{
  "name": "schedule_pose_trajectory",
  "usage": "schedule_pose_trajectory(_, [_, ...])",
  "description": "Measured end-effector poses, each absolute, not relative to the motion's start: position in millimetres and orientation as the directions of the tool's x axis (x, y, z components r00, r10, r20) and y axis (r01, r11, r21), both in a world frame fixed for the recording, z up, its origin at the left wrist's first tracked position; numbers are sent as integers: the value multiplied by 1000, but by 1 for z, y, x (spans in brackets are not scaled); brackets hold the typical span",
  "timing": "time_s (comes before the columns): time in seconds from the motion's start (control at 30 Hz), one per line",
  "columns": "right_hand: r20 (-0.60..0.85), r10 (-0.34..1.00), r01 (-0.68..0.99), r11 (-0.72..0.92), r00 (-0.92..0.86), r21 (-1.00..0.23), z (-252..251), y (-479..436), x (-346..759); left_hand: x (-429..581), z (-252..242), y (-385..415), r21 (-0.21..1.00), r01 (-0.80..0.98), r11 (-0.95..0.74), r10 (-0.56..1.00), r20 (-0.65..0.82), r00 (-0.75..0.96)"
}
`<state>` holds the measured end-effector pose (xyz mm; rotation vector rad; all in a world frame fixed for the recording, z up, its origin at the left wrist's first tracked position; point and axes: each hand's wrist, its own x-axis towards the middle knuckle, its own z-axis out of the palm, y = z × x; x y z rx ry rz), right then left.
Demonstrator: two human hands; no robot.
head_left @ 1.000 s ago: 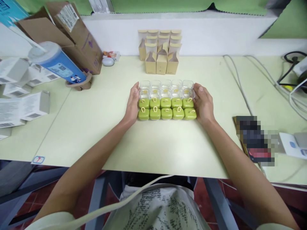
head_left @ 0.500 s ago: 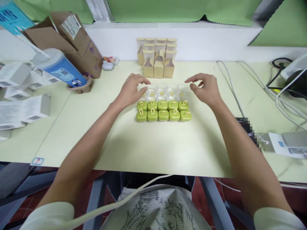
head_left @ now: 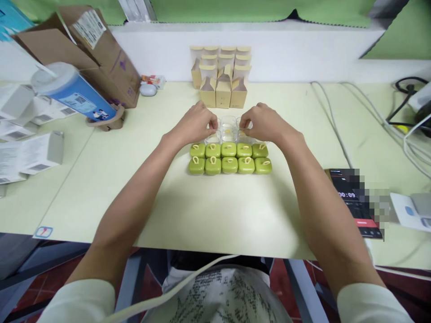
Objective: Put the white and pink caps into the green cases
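Observation:
Two rows of small green cases (head_left: pixel 230 158) with yellow loops lie on the pale green table (head_left: pixel 215 211). Just behind them stand several clear plastic boxes (head_left: pixel 228 127). My left hand (head_left: pixel 193 125) rests on the left part of the clear boxes, fingers curled and pinching at one. My right hand (head_left: pixel 264 124) does the same on the right part. What each pinch holds is partly hidden by the fingers. Several tan cardboard cartons (head_left: pixel 222 74) with open flaps stand behind, against the white wall ledge.
An open brown shipping box (head_left: pixel 84 49) and a tilted blue canister (head_left: pixel 72 92) sit at the back left, with white packets (head_left: pixel 30 148) beside them. A phone (head_left: pixel 357 202) lies at the right, with cables (head_left: pixel 370 121) trailing behind it. A small white pebble-shaped item (head_left: pixel 148 89) lies near the wall.
Both hands left the sides of the green cases, lifted, then came inward and down onto the clear boxes, fingers now pinched. The view shifted slightly.

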<state>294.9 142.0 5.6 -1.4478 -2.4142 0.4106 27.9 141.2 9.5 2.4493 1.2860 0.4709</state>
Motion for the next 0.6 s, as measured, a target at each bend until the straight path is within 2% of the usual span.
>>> schedule_pose_trajectory(0.13, [192, 872, 729, 483, -450, -484, 5, 145, 297, 25, 1, 150, 483, 651, -586, 796, 191, 575])
schedule_pose_trajectory(0.23, [262, 856, 700, 515, -446, -494, 11, 142, 287, 21, 3, 151, 508, 636, -581, 796, 192, 574])
schedule_pose_trajectory(0.43, [162, 854, 766, 516, -495, -383, 9, 138, 259, 19, 10, 147, 497, 665, -558, 811, 154, 565])
schedule_pose_trajectory(0.6, [187, 832, 731, 551, -523, -403, 3, 138, 255, 27, 5, 145, 489, 671, -557, 815, 163, 557])
